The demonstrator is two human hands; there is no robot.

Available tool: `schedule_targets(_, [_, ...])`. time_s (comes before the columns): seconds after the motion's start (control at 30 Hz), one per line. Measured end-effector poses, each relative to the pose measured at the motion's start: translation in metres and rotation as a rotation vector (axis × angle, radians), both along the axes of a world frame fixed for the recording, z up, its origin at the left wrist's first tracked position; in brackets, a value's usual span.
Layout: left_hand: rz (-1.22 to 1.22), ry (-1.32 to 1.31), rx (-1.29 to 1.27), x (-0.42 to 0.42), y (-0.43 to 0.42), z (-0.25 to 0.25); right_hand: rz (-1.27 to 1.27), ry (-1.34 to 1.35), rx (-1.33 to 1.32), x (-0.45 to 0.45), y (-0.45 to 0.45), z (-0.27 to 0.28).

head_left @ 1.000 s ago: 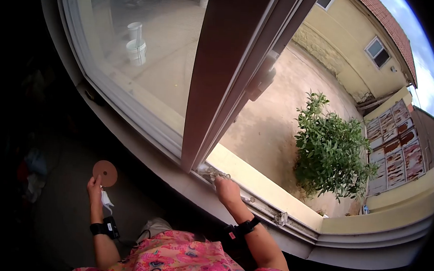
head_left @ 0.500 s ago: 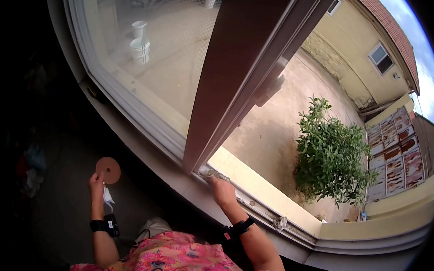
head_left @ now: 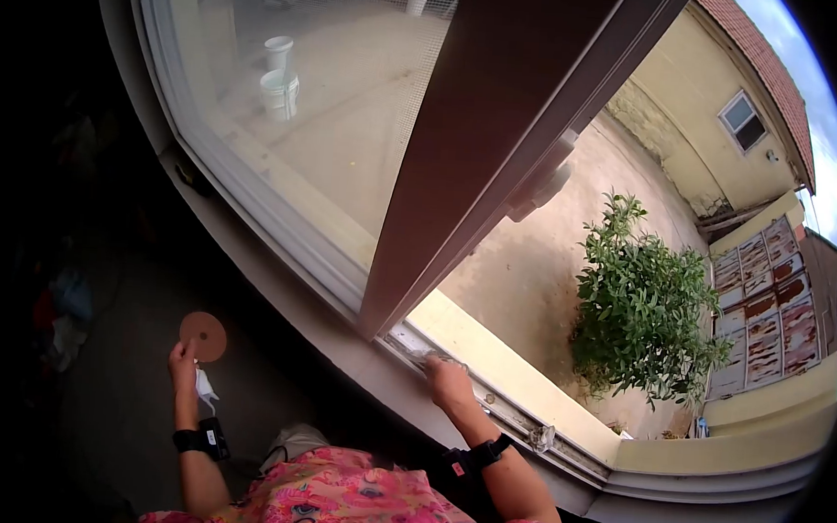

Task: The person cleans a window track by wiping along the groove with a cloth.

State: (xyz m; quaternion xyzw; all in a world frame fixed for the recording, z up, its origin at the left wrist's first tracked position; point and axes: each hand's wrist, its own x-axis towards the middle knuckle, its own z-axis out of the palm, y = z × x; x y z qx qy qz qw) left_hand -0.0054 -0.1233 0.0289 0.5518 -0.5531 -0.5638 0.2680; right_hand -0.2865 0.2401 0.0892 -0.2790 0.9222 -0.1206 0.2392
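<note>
Out to the left, my left hand (head_left: pixel 182 360) grips the edge of a round, flat pinkish-brown disc (head_left: pixel 207 337) with a small hole at its centre. A white cloth-like piece (head_left: pixel 205 389) hangs just below that hand. My right hand (head_left: pixel 449 380) is down at the window track (head_left: pixel 500 409), its fingers pressed together on a crumpled greyish wad (head_left: pixel 422 356), mostly hidden by the hand. Farther right on the track lies another crumpled whitish wad (head_left: pixel 543 439).
The dark window frame post (head_left: pixel 483 141) rises beside my right hand, with glass and screen to its left. Outside are white buckets (head_left: pixel 278 94), a leafy bush (head_left: pixel 640 313), a rusty gate (head_left: pixel 766 292) and a yellow building (head_left: pixel 705 116). Dim coloured items (head_left: pixel 68 312) lie far left.
My right hand has slid along the track to the right, away from the post. My left hand still holds the disc. The view has shifted slightly.
</note>
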Motion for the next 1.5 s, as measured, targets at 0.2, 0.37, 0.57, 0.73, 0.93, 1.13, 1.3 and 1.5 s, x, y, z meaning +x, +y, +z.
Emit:
schedule_targets(0.2, [-0.028, 0.054, -0.048, -0.018, 0.008, 0.022, -0.003, 0.057, -0.121, 0.006, -0.041, -0.020])
schedule_targets(0.37, [-0.044, 0.047, -0.053, -0.018, 0.005, 0.019, -0.045, 0.074, 0.067, 0.013, 0.021, 0.007])
schedule_targets(0.57, [-0.039, 0.034, -0.018, -0.012, 0.001, 0.009, -0.061, 0.069, 0.045, 0.013, 0.002, 0.016])
schedule_targets(0.73, [-0.089, 0.008, -0.075, -0.020, 0.005, 0.021, -0.017, 0.092, -0.172, 0.012, -0.043, -0.009])
schedule_targets(0.93, [-0.104, 0.012, -0.077, -0.026, 0.005, 0.020, 0.032, 0.035, -0.039, 0.007, 0.010, 0.004])
schedule_targets(1.13, [-0.055, 0.015, -0.051, -0.015, 0.004, 0.016, 0.050, 0.005, 0.057, -0.002, 0.013, 0.007])
schedule_targets(1.3, [-0.077, 0.028, -0.044, -0.020, 0.004, 0.022, 0.028, 0.096, -0.124, 0.012, -0.046, 0.006])
schedule_targets(1.5, [-0.076, 0.013, -0.096, -0.020, 0.005, 0.023, 0.024, 0.079, 0.047, 0.009, 0.016, 0.022])
